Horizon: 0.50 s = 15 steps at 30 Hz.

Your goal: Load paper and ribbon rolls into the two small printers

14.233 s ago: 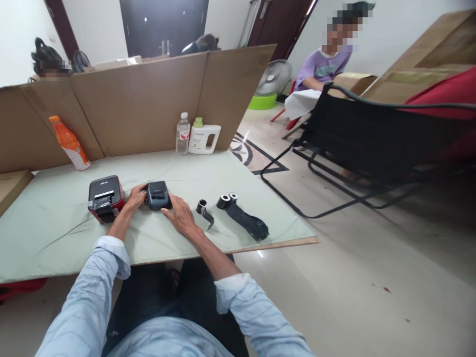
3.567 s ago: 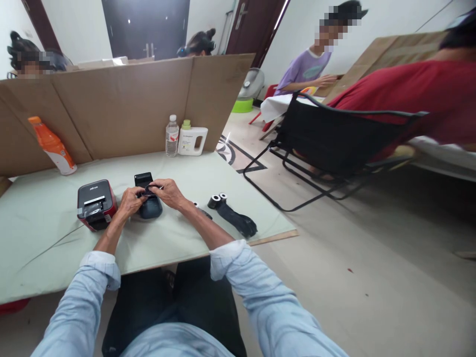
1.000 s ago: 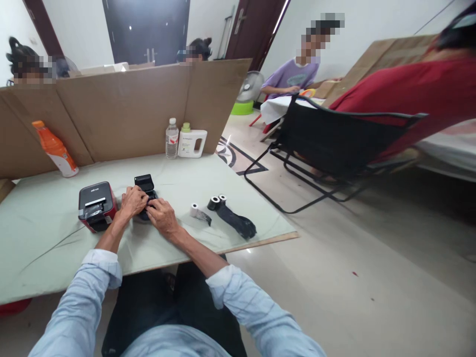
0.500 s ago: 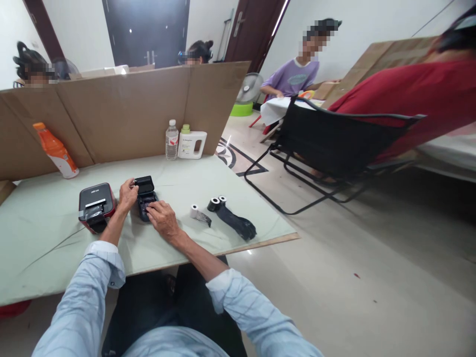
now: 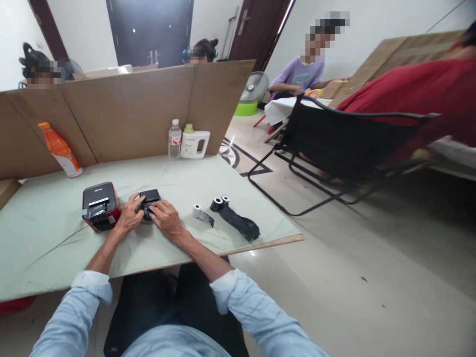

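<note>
A small black label printer lies on the pale green table, its lid down. My left hand grips its left side with curled fingers. My right hand rests on its front, fingers pressing down on it. A red and black printer stands just left of my left hand. Right of my right hand lie a small white roll with a dark strip trailing from it, and two black rolls with a long black ribbon.
A cardboard screen walls the table's far side. An orange bottle, a clear water bottle and a white jug stand against it. A black folding chair stands to the right, with other people seated beyond.
The small printer's lid stood open half a second ago and is now down. Both hands have closed in over the printer.
</note>
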{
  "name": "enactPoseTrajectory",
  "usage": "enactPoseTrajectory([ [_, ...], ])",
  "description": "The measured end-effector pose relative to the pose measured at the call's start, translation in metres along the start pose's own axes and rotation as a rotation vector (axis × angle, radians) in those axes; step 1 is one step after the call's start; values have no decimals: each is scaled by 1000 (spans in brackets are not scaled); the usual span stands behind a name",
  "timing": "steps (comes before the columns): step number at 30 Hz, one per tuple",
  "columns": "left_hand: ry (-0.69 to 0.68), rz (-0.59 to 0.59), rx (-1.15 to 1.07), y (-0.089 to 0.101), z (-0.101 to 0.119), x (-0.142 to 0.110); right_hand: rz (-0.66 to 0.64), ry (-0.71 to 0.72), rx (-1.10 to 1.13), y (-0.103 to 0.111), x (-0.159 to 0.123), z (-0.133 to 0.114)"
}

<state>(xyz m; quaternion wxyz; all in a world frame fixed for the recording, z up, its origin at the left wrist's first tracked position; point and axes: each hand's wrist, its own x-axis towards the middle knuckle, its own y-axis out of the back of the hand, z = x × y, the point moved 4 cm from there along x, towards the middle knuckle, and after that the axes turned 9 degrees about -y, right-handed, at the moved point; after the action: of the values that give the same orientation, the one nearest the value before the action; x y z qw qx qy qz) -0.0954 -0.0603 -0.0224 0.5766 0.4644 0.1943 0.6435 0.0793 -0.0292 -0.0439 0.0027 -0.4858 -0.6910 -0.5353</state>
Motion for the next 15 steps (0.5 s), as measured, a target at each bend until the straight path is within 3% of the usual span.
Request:
enactPoseTrajectory([
  [3, -2, -61, -16, 0, 1, -4, 14, 4, 48, 5, 1, 12],
  [6, 17, -108, 6, 0, 0, -6, -54, -45, 72, 5, 6, 31],
  [10, 26, -92, 45, -3, 0, -10, -177, -84, 98, 1, 11, 50],
  [15, 18, -74, 80, -7, 3, -10, -168, -79, 125, -1, 9, 55],
])
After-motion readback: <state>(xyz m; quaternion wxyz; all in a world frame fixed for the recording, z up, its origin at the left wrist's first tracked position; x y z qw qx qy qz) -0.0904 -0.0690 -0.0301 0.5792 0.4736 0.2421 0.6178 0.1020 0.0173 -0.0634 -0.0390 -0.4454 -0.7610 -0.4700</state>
